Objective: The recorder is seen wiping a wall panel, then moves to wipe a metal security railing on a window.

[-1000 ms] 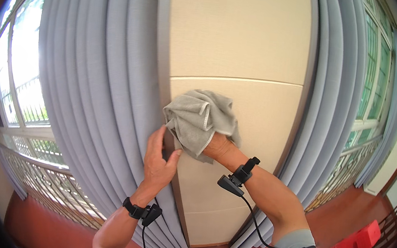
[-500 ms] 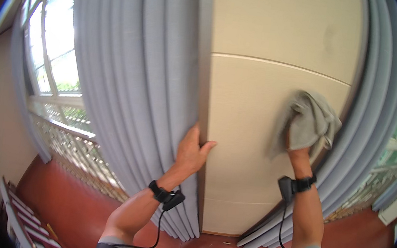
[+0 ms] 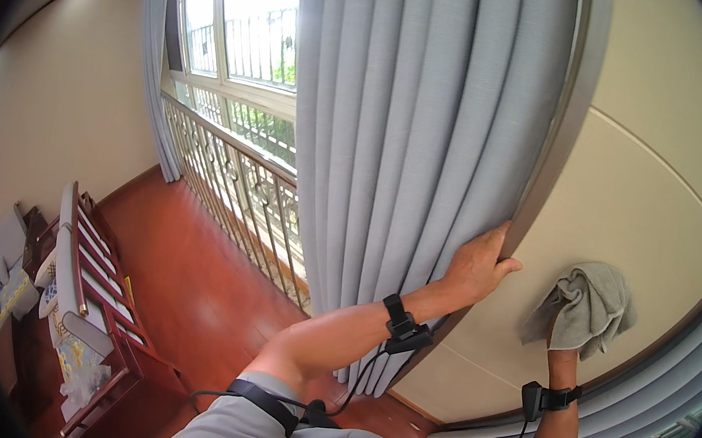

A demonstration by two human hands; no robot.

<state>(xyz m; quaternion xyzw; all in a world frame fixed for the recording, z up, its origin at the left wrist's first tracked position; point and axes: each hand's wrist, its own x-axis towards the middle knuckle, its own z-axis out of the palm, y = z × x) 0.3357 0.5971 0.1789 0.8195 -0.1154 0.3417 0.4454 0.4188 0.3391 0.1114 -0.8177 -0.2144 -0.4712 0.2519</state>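
Note:
A cream panel (image 3: 628,188) with a grey-brown edge trim (image 3: 544,175) stands before me, crossed by a thin groove. My left hand (image 3: 478,267) grips the trim at the panel's left side, thumb over the front face and fingers along the side next to the grey-blue curtain (image 3: 411,140); part of the fingers is hidden. In my right hand (image 3: 561,352) is a bunched grey cloth (image 3: 590,308), pressed against the lower right of the panel. The cloth covers most of that hand's fingers.
Another pleated curtain (image 3: 676,381) hangs right of the panel. At left are a window (image 3: 256,21), a metal railing (image 3: 235,181) and a wooden bench (image 3: 104,287) with cushions on the red-brown floor (image 3: 192,262). A clear plastic bag (image 3: 84,383) lies on the bench.
My view has swung left, so the panel and both hands appear further right and more bench and floor show. The right hand with the cloth sits lower on the panel; the left still holds the trim.

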